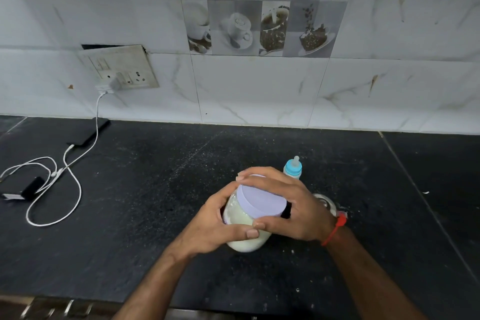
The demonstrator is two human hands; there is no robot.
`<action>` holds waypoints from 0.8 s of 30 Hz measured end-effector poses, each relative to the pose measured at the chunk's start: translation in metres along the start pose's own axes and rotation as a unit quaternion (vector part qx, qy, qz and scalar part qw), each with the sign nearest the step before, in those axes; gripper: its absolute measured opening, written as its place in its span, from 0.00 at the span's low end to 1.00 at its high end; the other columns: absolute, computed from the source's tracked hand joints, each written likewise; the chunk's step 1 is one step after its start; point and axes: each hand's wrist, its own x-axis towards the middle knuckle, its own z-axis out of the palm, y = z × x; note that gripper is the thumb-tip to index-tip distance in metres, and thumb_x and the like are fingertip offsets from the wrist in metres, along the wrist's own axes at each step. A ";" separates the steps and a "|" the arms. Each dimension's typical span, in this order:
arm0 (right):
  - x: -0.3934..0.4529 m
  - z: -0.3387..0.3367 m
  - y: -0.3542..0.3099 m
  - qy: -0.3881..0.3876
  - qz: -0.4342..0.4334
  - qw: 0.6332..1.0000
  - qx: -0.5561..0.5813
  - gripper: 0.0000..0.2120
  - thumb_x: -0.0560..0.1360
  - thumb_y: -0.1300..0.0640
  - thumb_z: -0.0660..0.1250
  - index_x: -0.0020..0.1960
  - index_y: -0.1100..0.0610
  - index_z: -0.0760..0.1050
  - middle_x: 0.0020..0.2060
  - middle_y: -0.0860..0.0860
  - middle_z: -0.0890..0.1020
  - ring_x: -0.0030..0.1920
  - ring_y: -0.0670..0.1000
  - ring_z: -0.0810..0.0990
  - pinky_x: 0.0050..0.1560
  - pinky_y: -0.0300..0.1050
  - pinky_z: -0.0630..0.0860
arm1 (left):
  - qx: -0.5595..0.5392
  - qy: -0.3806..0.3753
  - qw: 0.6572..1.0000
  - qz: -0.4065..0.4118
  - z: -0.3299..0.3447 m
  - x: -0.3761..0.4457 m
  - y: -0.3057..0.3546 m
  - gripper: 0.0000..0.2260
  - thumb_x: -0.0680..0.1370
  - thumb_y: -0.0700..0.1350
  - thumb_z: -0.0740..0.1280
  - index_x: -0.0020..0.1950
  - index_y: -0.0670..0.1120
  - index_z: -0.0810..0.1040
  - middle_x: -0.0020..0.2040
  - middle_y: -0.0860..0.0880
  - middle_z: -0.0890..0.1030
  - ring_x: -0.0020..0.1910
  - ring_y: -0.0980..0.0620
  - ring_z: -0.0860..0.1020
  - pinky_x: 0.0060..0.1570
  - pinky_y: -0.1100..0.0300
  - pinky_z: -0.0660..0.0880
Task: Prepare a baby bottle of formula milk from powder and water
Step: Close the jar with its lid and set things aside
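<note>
A clear jar of white powder [246, 240] stands on the black counter [155, 202]. Its pale lilac lid [261, 201] is on top. My left hand [215, 226] grips the jar's body from the left. My right hand [288, 205] curls round the lid, fingers over its far rim and thumb at its near edge. Just behind my right hand stands a baby bottle [293, 167] with a blue collar and a clear teat; its lower part is hidden. A round steel vessel [323, 201] shows partly behind my right wrist.
At the left of the counter lie a dark phone [89, 132], white charging cables [65, 179] and a small black box [28, 188]. A switch panel [122, 67] sits on the tiled wall. White specks dot the counter near its front edge.
</note>
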 end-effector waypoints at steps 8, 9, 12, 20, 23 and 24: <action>-0.001 0.042 -0.005 0.193 0.057 0.979 -0.025 0.15 0.78 0.51 0.69 0.64 0.50 0.80 0.63 0.48 0.76 0.66 0.53 0.77 0.65 0.48 0.74 | 0.196 0.046 0.979 0.036 -0.001 0.002 0.012 0.42 0.63 0.59 0.85 0.73 0.62 0.70 0.63 0.60 0.81 0.61 0.55 0.82 0.56 0.63 0.79; 0.000 0.044 -0.007 0.198 0.057 0.978 -0.025 0.16 0.78 0.50 0.69 0.64 0.50 0.80 0.63 0.47 0.77 0.67 0.53 0.76 0.66 0.48 0.74 | 0.201 0.043 0.978 0.036 -0.002 0.001 0.013 0.43 0.63 0.59 0.85 0.73 0.62 0.68 0.65 0.61 0.80 0.62 0.57 0.81 0.55 0.65 0.79; -0.001 0.032 -0.007 0.138 0.007 0.990 -0.037 0.23 0.79 0.43 0.67 0.69 0.55 0.77 0.67 0.46 0.75 0.70 0.53 0.73 0.69 0.47 0.71 | 0.171 0.012 0.985 0.018 -0.010 0.000 0.017 0.47 0.63 0.55 0.86 0.76 0.61 0.65 0.70 0.61 0.77 0.67 0.55 0.79 0.61 0.60 0.80; 0.006 0.000 -0.008 0.070 -0.147 0.956 -0.243 0.28 0.75 0.33 0.61 0.61 0.55 0.75 0.44 0.54 0.78 0.42 0.54 0.74 0.43 0.55 0.71 | 0.150 -0.082 0.985 0.016 -0.008 -0.002 0.025 0.44 0.63 0.50 0.85 0.75 0.51 0.68 0.71 0.54 0.76 0.70 0.47 0.76 0.67 0.50 0.77; 0.003 0.001 -0.008 0.098 -0.167 0.940 -0.281 0.27 0.75 0.34 0.60 0.58 0.56 0.77 0.42 0.53 0.77 0.40 0.54 0.71 0.41 0.54 0.69 | 0.180 -0.082 0.980 0.019 -0.007 0.000 0.030 0.52 0.64 0.51 0.86 0.81 0.59 0.60 0.73 0.58 0.75 0.71 0.51 0.76 0.67 0.51 0.77; 0.002 0.002 -0.007 0.108 -0.167 0.934 -0.295 0.28 0.74 0.34 0.60 0.57 0.56 0.79 0.42 0.52 0.77 0.39 0.54 0.70 0.40 0.54 0.69 | 0.193 -0.078 0.978 0.020 -0.007 0.000 0.030 0.53 0.64 0.51 0.86 0.81 0.60 0.59 0.73 0.58 0.75 0.71 0.52 0.76 0.66 0.50 0.78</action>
